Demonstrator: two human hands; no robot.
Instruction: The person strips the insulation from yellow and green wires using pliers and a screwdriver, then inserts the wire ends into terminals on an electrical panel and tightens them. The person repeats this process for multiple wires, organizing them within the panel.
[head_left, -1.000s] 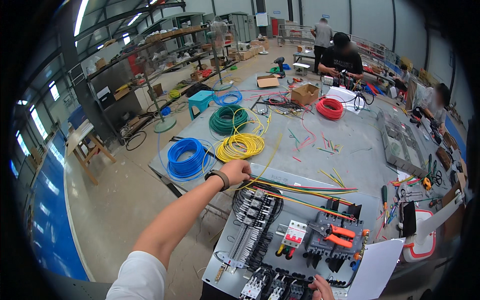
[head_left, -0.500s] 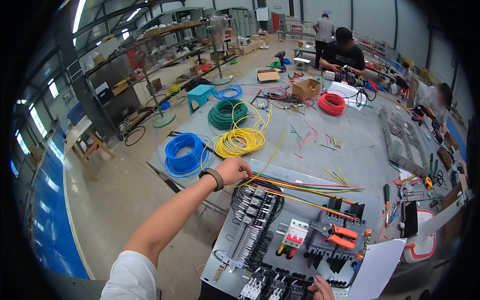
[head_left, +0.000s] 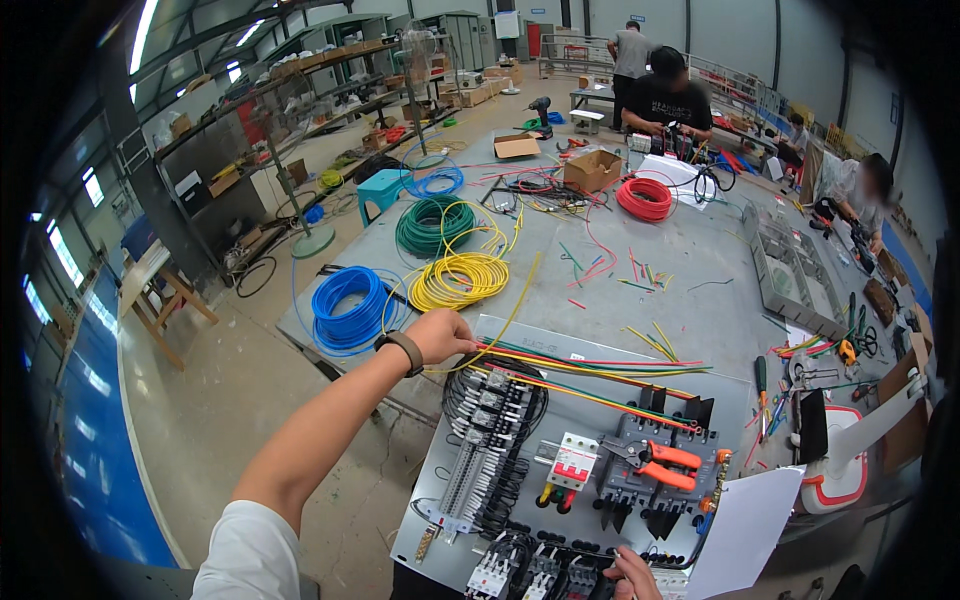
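My left hand [head_left: 443,336] reaches across to the far left corner of a metal mounting plate [head_left: 745,393]. Its fingers are pinched on the left ends of a bundle of wires [head_left: 600,363] in red, green and yellow, lying along the plate's far edge. At the lower edge my right hand [head_left: 632,575], partly cut off, has curled fingers beside small black-and-white contactors [head_left: 540,574]; what they hold is hidden. Between the hands are a terminal strip [head_left: 462,478], a white breaker [head_left: 575,458] and large grey breakers [head_left: 635,470] with orange-handled pliers [head_left: 660,464] lying on them.
Beyond the plate lie coils of blue wire [head_left: 350,308], yellow wire [head_left: 458,282], green wire [head_left: 435,225] and red wire [head_left: 644,200]. A grey metal frame [head_left: 795,270] and a screwdriver [head_left: 761,380] are at right. White paper [head_left: 745,535] overhangs the plate. A co-worker [head_left: 668,100] sits across the table.
The whole view has shifted slightly, so the table and plate appear a little farther left. My left hand stays on the wire ends, and my right hand stays by the contactors.
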